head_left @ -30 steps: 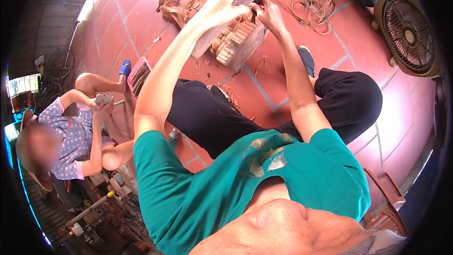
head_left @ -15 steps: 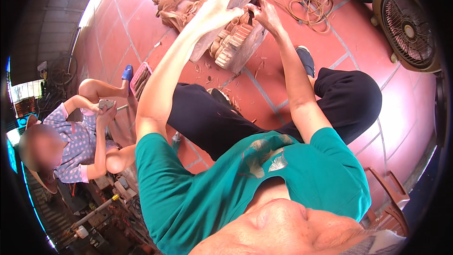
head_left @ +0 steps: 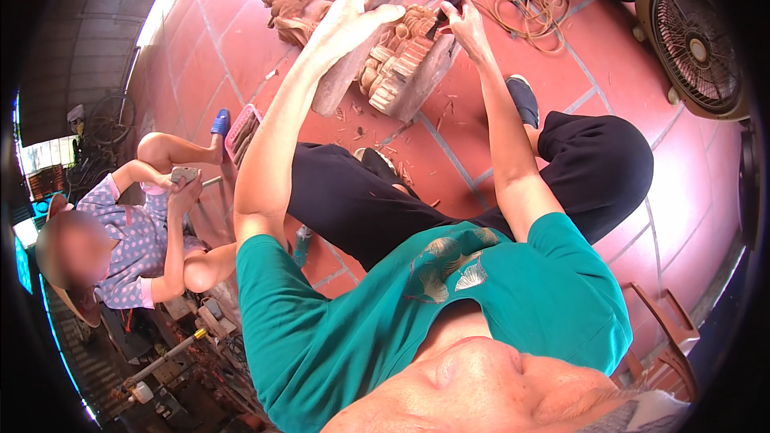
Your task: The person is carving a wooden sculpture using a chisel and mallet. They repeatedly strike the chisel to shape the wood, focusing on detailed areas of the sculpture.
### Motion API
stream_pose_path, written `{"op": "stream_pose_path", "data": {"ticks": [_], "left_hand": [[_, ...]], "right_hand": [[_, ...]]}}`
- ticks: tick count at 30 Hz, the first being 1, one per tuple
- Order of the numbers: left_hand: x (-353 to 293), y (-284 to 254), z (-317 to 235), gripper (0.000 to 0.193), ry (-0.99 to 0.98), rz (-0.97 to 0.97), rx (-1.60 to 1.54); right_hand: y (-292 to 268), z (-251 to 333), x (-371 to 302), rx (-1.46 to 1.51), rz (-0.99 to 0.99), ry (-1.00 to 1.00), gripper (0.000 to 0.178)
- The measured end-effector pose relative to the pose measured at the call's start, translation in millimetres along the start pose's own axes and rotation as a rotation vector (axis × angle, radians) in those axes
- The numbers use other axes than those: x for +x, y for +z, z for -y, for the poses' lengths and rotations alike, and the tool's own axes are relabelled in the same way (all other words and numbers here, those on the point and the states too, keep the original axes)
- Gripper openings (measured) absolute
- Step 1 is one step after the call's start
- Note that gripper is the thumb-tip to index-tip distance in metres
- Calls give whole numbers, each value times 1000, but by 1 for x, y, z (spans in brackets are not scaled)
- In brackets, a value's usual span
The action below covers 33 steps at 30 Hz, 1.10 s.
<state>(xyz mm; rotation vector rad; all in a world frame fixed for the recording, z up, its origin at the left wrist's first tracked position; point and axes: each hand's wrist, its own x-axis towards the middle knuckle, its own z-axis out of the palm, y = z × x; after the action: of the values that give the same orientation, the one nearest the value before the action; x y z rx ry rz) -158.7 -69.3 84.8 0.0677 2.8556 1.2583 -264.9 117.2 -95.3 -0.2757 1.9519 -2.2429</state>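
A carved wooden piece [head_left: 401, 60] with ridged relief lies ahead of me above the tiled floor, flat wood along its right side. At its left slants a long pale wooden board [head_left: 337, 84]. My left hand [head_left: 353, 20] grips this board, thumb toward the carving and fingers stretched along the wood. My right hand [head_left: 468, 26] is closed on a slim dark tool [head_left: 451, 2] at the carving's upper right; its exact kind is unclear. Another brown wood carving [head_left: 297, 12] lies beyond my left hand.
A coiled orange cord [head_left: 529, 12] and a floor fan [head_left: 696, 48] stand to the far right. Wood chips [head_left: 401, 152] litter the red tiles. At left, a seated person [head_left: 136, 240] holds a phone [head_left: 184, 174], near a pink basket [head_left: 241, 135]. A brown chair [head_left: 670, 337] is at lower right.
My left hand and the board have shifted a little left. My right hand has moved slightly right and down with the dark tool, exposing more of the carving.
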Motion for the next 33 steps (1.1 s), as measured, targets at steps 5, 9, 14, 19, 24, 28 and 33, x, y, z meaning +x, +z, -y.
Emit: {"op": "stream_pose_path", "data": {"ticks": [5, 9, 14, 19, 24, 28, 33], "left_hand": [[0, -1, -4, 84, 17, -1, 24], [-4, -4, -24, 75, 27, 11, 22], [-8, -2, -29, 72, 43, -16, 42], [-6, -3, -34, 71, 0, 12, -5], [-4, -7, -28, 70, 83, -25, -27], [-5, -6, -35, 70, 51, -31, 22], [-7, -6, -39, 70, 64, -24, 12]], "right_hand": [[1, 6, -9, -98, -37, -49, 29], [-4, 11, -6, -148, -30, -97, 29], [-1, 11, -12, -206, -44, -68, 29], [-3, 9, -9, -208, -14, -70, 31], [-5, 6, -10, -192, -2, -71, 31], [-6, 0, -8, -163, 9, -90, 32], [-2, 7, -13, -258, -18, -108, 30]]}}
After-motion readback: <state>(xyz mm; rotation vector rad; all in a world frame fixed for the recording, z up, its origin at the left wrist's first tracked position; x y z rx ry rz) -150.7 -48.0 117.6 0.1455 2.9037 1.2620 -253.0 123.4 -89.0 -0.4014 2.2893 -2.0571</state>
